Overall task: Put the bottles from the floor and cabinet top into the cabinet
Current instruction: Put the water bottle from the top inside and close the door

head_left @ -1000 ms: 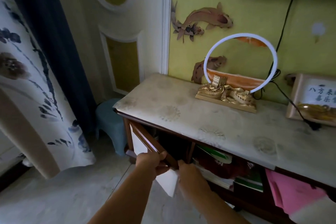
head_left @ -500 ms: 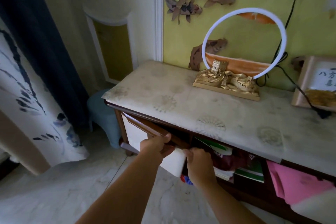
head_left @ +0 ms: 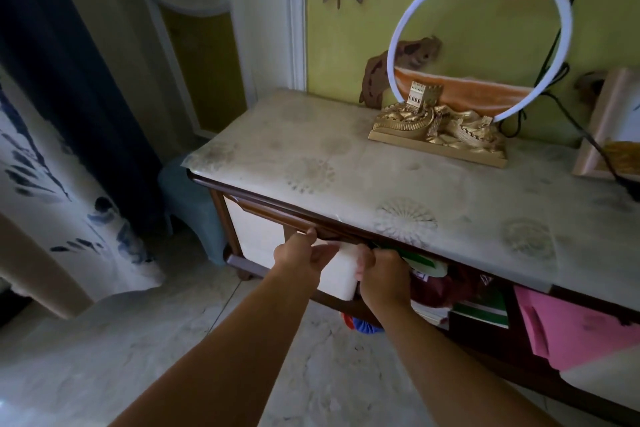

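Note:
A low wooden cabinet (head_left: 221, 218) with a pale patterned top (head_left: 398, 191) stands against the green wall. Its left door (head_left: 256, 236), white with a brown frame, is almost flat against the cabinet front. My left hand (head_left: 301, 253) grips the door's top edge. My right hand (head_left: 381, 274) holds the door's free edge near the white panel. No bottle is visible anywhere; the space behind the door is hidden.
A gold Great Wall ornament with a white ring light (head_left: 440, 128) and a framed picture (head_left: 609, 128) stand on top. Open shelves at right hold books (head_left: 485, 308) and a pink sheet (head_left: 568, 329). A blue stool (head_left: 190, 198) sits left of the cabinet, beside a curtain (head_left: 62, 184).
The door has swung from wide open to nearly closed, with both hands following it toward the cabinet. The view has moved closer and tilted down.

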The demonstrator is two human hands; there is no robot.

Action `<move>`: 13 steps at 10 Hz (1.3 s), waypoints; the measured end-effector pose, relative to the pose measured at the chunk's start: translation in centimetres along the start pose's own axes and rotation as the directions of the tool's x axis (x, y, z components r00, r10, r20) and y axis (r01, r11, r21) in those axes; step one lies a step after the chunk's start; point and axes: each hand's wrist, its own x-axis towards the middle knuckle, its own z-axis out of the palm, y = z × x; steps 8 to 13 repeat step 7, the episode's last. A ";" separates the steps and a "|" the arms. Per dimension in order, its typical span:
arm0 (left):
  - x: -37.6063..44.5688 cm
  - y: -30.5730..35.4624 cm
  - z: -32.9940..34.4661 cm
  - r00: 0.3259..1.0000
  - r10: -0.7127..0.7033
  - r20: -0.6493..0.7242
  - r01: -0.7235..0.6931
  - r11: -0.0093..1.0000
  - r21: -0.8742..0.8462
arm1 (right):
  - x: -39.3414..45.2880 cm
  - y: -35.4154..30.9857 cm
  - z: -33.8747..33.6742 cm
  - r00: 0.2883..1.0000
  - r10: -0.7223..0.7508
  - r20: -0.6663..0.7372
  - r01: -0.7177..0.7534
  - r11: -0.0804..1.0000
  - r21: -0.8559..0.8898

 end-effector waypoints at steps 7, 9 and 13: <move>1.1 -0.4 0.0 0.992 0.125 -0.023 -0.110 0.932 0.347 | 1.1 -0.4 0.6 0.956 0.203 0.212 -0.247 0.947 0.207; 1.1 -0.4 0.0 0.992 0.125 -0.023 -0.110 0.932 0.347 | 1.1 -0.4 0.6 0.956 0.203 0.212 -0.247 0.947 0.207; 1.1 -0.4 0.0 0.992 0.125 -0.023 -0.110 0.932 0.347 | 1.1 -0.4 0.6 0.956 0.203 0.212 -0.247 0.947 0.207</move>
